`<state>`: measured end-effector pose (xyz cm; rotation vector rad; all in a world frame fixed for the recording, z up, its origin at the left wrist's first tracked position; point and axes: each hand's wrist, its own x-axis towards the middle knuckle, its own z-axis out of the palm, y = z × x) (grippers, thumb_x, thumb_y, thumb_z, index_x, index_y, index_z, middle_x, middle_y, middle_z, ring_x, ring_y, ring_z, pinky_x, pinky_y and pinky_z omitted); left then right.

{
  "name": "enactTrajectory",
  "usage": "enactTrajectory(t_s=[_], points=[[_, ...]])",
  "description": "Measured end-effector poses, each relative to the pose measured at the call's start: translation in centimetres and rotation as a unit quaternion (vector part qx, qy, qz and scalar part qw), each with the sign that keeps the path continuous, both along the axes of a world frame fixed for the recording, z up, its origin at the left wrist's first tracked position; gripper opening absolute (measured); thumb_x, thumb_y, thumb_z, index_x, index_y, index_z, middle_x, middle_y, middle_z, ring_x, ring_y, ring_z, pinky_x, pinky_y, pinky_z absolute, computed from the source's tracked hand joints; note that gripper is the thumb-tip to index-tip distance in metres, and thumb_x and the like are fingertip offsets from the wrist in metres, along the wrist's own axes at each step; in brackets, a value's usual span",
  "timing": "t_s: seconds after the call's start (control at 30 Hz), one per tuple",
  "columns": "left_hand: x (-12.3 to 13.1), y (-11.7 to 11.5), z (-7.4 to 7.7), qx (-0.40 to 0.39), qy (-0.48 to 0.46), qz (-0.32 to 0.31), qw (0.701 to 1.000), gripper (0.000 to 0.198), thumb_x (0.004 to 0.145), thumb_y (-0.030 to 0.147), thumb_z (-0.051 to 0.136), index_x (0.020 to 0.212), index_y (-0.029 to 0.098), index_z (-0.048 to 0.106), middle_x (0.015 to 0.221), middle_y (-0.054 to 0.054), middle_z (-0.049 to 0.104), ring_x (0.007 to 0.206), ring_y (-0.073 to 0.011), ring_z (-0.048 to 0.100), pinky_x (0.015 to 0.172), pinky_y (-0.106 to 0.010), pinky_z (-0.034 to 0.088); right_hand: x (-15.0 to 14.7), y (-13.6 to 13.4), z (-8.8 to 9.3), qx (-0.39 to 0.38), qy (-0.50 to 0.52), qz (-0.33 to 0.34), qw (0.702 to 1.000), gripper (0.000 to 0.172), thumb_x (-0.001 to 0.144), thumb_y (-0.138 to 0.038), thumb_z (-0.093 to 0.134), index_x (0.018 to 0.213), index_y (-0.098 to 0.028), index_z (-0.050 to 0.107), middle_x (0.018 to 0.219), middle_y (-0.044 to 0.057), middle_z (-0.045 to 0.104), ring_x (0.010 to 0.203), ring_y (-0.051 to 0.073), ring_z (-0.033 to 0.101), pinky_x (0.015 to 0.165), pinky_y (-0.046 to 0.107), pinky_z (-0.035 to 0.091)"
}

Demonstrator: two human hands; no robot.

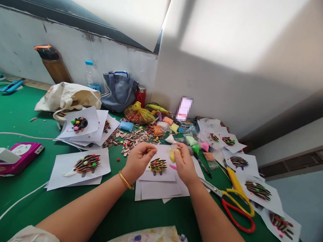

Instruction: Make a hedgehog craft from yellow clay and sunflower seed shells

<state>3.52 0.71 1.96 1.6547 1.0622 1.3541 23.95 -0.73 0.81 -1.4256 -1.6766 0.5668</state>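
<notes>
My left hand [140, 162], with a gold bangle on its wrist, is closed in a pinch above the paper; whatever lies between its fingertips is too small to make out. My right hand [185, 165] grips a small clear packet of yellow modelling clay [172, 154] between thumb and fingers. Below and between both hands lies a white sheet bearing a hedgehog picture [158, 165] made of striped sunflower seeds on yellow clay, with a red dot on its back. A pink strip [172, 167] shows beside my right thumb. More white sheets [160, 190] are stacked underneath.
Red-and-yellow scissors [238, 208] and a black pen [204, 166] lie to the right, near several finished seed pictures [258, 190]. Loose sunflower seeds [135, 138] and clay packets [157, 130] spread behind. Leftward are another hedgehog sheet [86, 165], a magenta power strip [20, 158] and white cables.
</notes>
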Motion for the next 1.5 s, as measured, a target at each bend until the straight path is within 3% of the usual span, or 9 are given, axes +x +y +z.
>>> enactTrajectory(t_s=[0.17,0.33,0.57,0.8,1.0,1.13,1.23,1.4,1.5], points=[[0.3,0.6,-0.2,-0.210,-0.219,-0.089,0.949,0.038,0.076,0.039,0.074,0.107,0.018,0.071,0.100,-0.008,0.072,0.085,-0.0161,0.065,0.077,-0.030,0.052,2.5,1.8,-1.3,-0.020,-0.120,-0.044,0.992,0.032,0.091,-0.033,0.047,0.119,-0.019,0.056,0.108,0.009,0.063,0.095,0.023,0.058,0.083,0.038,0.046],[0.4,0.6,0.2,-0.322,-0.322,-0.119,0.882,0.034,0.065,0.036,0.084,0.092,0.017,0.074,0.083,-0.003,0.071,0.073,-0.0097,0.063,0.072,-0.023,0.051,3.2,2.9,-1.9,0.040,-0.277,-0.067,0.958,0.026,0.085,-0.025,0.057,0.108,-0.019,0.068,0.103,0.013,0.063,0.100,0.028,0.051,0.090,0.043,0.042],[0.1,0.4,0.1,-0.315,-0.341,-0.125,0.877,0.034,0.064,0.037,0.085,0.067,0.015,0.060,0.059,0.005,0.054,0.053,-0.0031,0.048,0.049,-0.014,0.038,1.0,1.4,0.0,0.156,-0.200,-0.048,0.966,0.035,0.090,-0.023,0.049,0.121,-0.020,0.063,0.112,0.011,0.059,0.106,0.027,0.051,0.095,0.046,0.040],[0.6,-0.2,0.2,-0.325,-0.315,-0.179,0.874,0.034,0.074,0.044,0.077,0.090,0.015,0.072,0.085,-0.006,0.068,0.076,-0.0129,0.062,0.070,-0.024,0.051,-3.7,-1.2,2.5,0.154,-0.127,0.066,0.978,0.032,0.093,-0.034,0.054,0.122,-0.024,0.061,0.105,0.010,0.063,0.100,0.025,0.055,0.090,0.042,0.045],[0.6,-0.3,0.1,-0.346,-0.304,-0.160,0.873,0.026,0.068,0.032,0.084,0.075,0.014,0.065,0.069,0.001,0.062,0.059,-0.0066,0.056,0.055,-0.016,0.044,-4.2,-1.1,2.8,0.143,-0.105,0.085,0.980,0.019,0.094,-0.028,0.053,0.105,-0.024,0.068,0.098,0.008,0.065,0.094,0.023,0.057,0.084,0.039,0.047],[0.3,-0.1,0.3,-0.371,-0.338,-0.159,0.850,0.033,0.077,0.044,0.074,0.088,0.014,0.065,0.076,-0.004,0.066,0.065,-0.0103,0.062,0.058,-0.018,0.048,-3.9,-0.8,3.2,0.168,-0.108,0.069,0.977,0.018,0.094,-0.023,0.052,0.102,-0.024,0.069,0.095,0.007,0.067,0.093,0.022,0.059,0.083,0.039,0.048],[0.2,0.0,0.8,-0.382,-0.414,-0.171,0.808,0.046,0.089,0.056,0.052,0.102,0.014,0.065,0.090,-0.010,0.069,0.078,-0.0153,0.066,0.068,-0.024,0.053,-4.5,-1.0,3.2,0.204,-0.083,0.059,0.974,0.017,0.093,-0.020,0.052,0.104,-0.023,0.066,0.098,0.007,0.068,0.093,0.021,0.060,0.084,0.037,0.048],[-0.1,-0.1,1.2,-0.414,-0.531,-0.259,0.692,0.066,0.091,0.067,0.033,0.117,0.013,0.059,0.123,-0.018,0.062,0.116,-0.0274,0.059,0.098,-0.041,0.048,-6.7,-2.0,2.0,0.252,-0.139,0.152,0.946,0.023,0.091,-0.017,0.055,0.111,-0.024,0.065,0.105,0.004,0.071,0.098,0.019,0.060,0.087,0.036,0.047],[-0.5,0.2,1.2,-0.410,-0.566,-0.243,0.673,0.072,0.089,0.071,0.028,0.123,0.014,0.057,0.133,-0.019,0.056,0.126,-0.0302,0.052,0.104,-0.045,0.044,-7.0,-2.6,1.5,0.268,-0.205,0.140,0.931,0.027,0.091,-0.021,0.056,0.116,-0.025,0.065,0.117,0.003,0.069,0.109,0.022,0.057,0.093,0.041,0.042]])
